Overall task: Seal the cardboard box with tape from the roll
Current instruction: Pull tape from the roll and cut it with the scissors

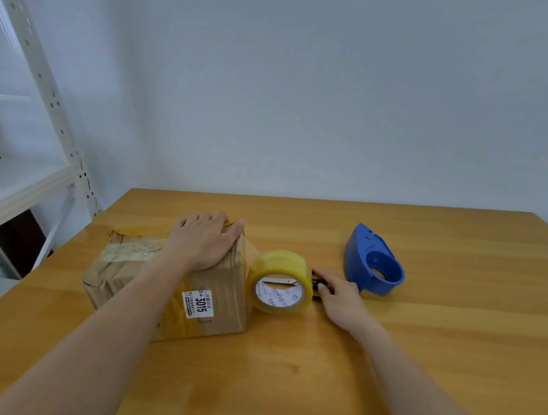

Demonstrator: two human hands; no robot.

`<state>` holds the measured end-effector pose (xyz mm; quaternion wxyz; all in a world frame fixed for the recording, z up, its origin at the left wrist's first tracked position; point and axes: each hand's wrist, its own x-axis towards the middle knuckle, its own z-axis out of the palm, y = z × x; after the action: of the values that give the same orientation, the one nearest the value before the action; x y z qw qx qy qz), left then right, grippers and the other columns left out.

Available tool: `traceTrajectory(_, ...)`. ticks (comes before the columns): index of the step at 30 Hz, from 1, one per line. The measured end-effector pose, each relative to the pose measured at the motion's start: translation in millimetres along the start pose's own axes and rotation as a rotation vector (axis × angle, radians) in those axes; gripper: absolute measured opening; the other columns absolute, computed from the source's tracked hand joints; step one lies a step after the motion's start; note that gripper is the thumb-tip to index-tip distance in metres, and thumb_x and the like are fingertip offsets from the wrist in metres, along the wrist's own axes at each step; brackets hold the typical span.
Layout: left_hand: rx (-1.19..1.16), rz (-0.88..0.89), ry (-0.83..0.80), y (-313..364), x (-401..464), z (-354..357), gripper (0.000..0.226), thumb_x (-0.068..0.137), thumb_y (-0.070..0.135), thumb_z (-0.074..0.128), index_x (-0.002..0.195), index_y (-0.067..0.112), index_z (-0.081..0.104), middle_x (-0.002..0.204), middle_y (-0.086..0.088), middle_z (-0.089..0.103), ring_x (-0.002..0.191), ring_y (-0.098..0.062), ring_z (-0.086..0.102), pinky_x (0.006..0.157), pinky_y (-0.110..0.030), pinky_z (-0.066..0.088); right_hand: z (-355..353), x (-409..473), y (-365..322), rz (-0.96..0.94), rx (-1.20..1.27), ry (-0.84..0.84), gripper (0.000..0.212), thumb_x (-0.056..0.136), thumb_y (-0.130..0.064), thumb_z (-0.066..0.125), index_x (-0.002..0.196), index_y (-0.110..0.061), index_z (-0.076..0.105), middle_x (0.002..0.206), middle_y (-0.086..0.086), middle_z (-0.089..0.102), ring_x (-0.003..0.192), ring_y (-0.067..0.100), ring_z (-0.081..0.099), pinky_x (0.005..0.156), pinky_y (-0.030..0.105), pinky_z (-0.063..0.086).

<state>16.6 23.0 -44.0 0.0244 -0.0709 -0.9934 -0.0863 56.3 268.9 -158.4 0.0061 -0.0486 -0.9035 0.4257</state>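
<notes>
A: What's nearest?
B: The right hand (pixel 341 296) grips a dark cutter (pixel 318 283) at the tape roll (pixel 279 282), which stands on edge against the cardboard box (pixel 207 289).
A: And the left hand (pixel 204 242)?
B: Flat, fingers straight, pressing the box top. Looks like the cutting step: 1 clean cut through the strip, then smoothing it down.
A: Farther back?
B: A blue dispenser (pixel 374 262), unused.

The cardboard box (pixel 166 284) sits on the table (pixel 421 346), the left hand (pixel 205 238) on top. The tape roll (pixel 280 282) stands just right of it; the tape dispenser (pixel 375 259) lies farther right, behind the right hand (pixel 341 296).
</notes>
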Motion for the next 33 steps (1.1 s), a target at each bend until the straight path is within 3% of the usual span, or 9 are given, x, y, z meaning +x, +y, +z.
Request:
traceTrajectory(4, -0.047, 0.01, 0.049, -1, 1, 1, 0.05, 0.1, 0.047, 0.016, 0.117, 0.017, 0.053, 0.129, -0.01, 0.057, 0.122, -0.031, 0.047, 0.107, -0.048, 0.029, 2, 4, 1, 0.026, -0.133, 0.077, 0.035, 0.094, -0.028, 0.055, 0.128, -0.019, 0.058, 0.128, 0.002, 0.049, 0.115, 0.026, 0.045, 0.103, 0.033, 0.035)
traceTrajectory(8, -0.109, 0.035, 0.132, -6, 4, 2, 0.038, 0.102, 0.033, 0.022, 0.088, 0.015, 0.052, 0.095, -0.005, 0.062, 0.096, -0.028, 0.055, 0.089, -0.041, 0.036, 5, 5, 0, 0.058, -0.16, 0.142, 0.034, 0.082, -0.034, 0.07, 0.11, -0.013, 0.066, 0.111, 0.002, 0.045, 0.099, 0.019, 0.05, 0.092, 0.03, 0.045)
traceTrajectory(12, -0.143, 0.048, 0.17, -11, 8, 5, 0.037, 0.103, 0.028, 0.025, 0.095, 0.011, 0.057, 0.091, -0.005, 0.062, 0.087, -0.026, 0.055, 0.079, -0.037, 0.036, 7, 1, -11, 0.135, -0.235, 0.254, 0.026, 0.078, -0.037, 0.073, 0.086, -0.013, 0.067, 0.101, 0.003, 0.045, 0.076, 0.016, 0.052, 0.07, 0.029, 0.048)
traceTrajectory(14, -0.167, 0.054, 0.176, -13, 9, 5, 0.037, 0.103, 0.026, 0.026, 0.096, 0.008, 0.058, 0.089, -0.008, 0.064, 0.084, -0.027, 0.056, 0.076, -0.037, 0.038, 7, -2, -17, 0.183, -0.263, 0.264, 0.028, 0.08, -0.04, 0.07, 0.077, -0.014, 0.061, 0.097, 0.004, 0.045, 0.069, 0.017, 0.053, 0.066, 0.032, 0.05)
traceTrajectory(21, -0.169, 0.051, 0.189, -14, 9, 7, 0.035, 0.103, 0.025, 0.027, 0.104, 0.012, 0.059, 0.095, -0.006, 0.064, 0.087, -0.025, 0.055, 0.079, -0.036, 0.038, 10, -2, -24, 0.156, -0.33, 0.221, 0.026, 0.083, -0.027, 0.07, 0.097, -0.007, 0.064, 0.114, 0.011, 0.043, 0.095, 0.024, 0.046, 0.083, 0.033, 0.046)
traceTrajectory(23, -0.175, 0.048, 0.19, -13, 9, 7, 0.035, 0.103, 0.026, 0.027, 0.104, 0.012, 0.06, 0.095, -0.006, 0.065, 0.087, -0.025, 0.055, 0.079, -0.036, 0.037, 10, -3, -26, 0.137, -0.302, 0.205, 0.02, 0.083, -0.022, 0.07, 0.095, -0.007, 0.065, 0.107, 0.008, 0.047, 0.083, 0.019, 0.047, 0.075, 0.03, 0.047)
traceTrajectory(26, -0.189, 0.035, 0.195, -12, 9, 6, 0.035, 0.102, 0.026, 0.029, 0.1, 0.011, 0.06, 0.091, -0.005, 0.065, 0.085, -0.025, 0.055, 0.077, -0.035, 0.035, 8, -5, -29, 0.16, -0.277, 0.187, 0.011, 0.082, -0.018, 0.07, 0.077, -0.01, 0.063, 0.076, -0.001, 0.051, 0.062, 0.013, 0.047, 0.061, 0.027, 0.044)
traceTrajectory(28, -0.195, 0.026, 0.196, -12, 9, 6, 0.034, 0.102, 0.025, 0.029, 0.093, 0.01, 0.058, 0.084, -0.006, 0.063, 0.082, -0.026, 0.055, 0.075, -0.036, 0.034, 7, -5, -29, 0.202, -0.265, 0.181, 0.025, 0.081, -0.018, 0.07, 0.063, -0.015, 0.052, 0.064, -0.003, 0.05, 0.056, 0.012, 0.048, 0.055, 0.028, 0.044)
traceTrajectory(33, -0.188, -0.015, 0.215, -8, 8, 7, 0.035, 0.102, 0.026, 0.027, 0.07, 0.019, 0.041, 0.071, -0.001, 0.053, 0.073, -0.023, 0.05, 0.081, -0.039, 0.036, 4, -7, -26, 0.254, -0.341, 0.158, 0.032, 0.079, -0.036, 0.07, 0.066, -0.017, 0.048, 0.075, 0.002, 0.057, 0.065, 0.019, 0.054, 0.049, 0.027, 0.036)
